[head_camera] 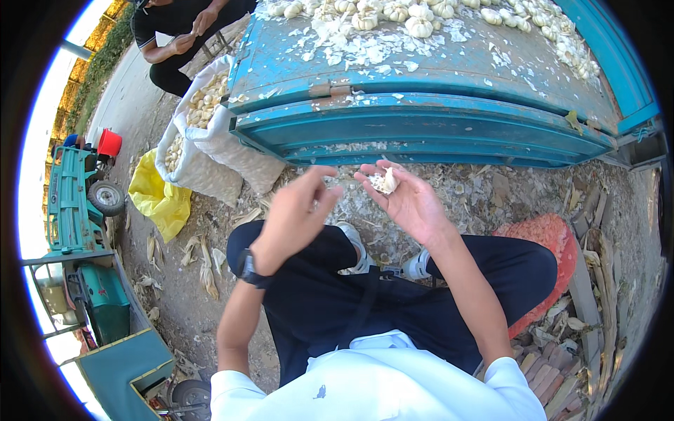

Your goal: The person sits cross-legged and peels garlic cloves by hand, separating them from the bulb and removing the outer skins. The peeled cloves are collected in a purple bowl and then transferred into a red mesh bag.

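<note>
Palm up, my right hand (413,208) holds a partly broken garlic bulb (387,181) with loose papery skin at its fingertips. My left hand (297,210), blurred and wearing a dark wrist band (250,269), hovers to the left above my knee. Its thumb and forefinger are apart, and no object shows between them. Both hands are in front of a blue metal truck bed (421,123) with its side panel folded down. Whole garlic bulbs (418,26) and shed garlic skins (342,50) lie on the bed.
Two white sacks of garlic cloves (205,105) (176,152) stand left of the bed, beside a yellow bag (158,197). Another person (174,42) sits beyond them. A red mesh sack (547,247), wood planks (584,289) and bricks (550,368) lie right. Green three-wheeled vehicles (68,200) stand left.
</note>
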`<state>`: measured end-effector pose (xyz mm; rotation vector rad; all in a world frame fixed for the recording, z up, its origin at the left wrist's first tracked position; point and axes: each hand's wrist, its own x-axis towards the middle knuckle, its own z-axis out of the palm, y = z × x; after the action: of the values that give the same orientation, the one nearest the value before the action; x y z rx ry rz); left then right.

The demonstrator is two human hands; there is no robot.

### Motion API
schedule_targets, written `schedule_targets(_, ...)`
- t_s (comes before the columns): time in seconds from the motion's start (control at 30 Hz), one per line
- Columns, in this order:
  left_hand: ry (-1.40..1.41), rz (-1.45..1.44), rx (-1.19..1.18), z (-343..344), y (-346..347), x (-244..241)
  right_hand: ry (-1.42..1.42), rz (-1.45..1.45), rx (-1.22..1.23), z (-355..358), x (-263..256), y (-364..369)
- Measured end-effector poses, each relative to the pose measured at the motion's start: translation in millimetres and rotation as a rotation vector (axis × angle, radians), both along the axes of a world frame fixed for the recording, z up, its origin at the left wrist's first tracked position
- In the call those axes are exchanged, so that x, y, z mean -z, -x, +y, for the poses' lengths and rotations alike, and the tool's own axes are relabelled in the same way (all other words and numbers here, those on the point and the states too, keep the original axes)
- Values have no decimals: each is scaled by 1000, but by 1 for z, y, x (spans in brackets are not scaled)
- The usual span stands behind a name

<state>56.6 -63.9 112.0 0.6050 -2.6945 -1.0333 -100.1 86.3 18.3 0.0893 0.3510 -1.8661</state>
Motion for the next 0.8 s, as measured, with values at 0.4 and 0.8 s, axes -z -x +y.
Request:
schedule_targets(0.4, 404, 246, 74, 62, 65, 104, -95, 333, 145, 9, 0, -16)
schedule_targets(0.8, -252, 478, -346, 72, 72, 117, -79, 174, 166, 2, 28, -12)
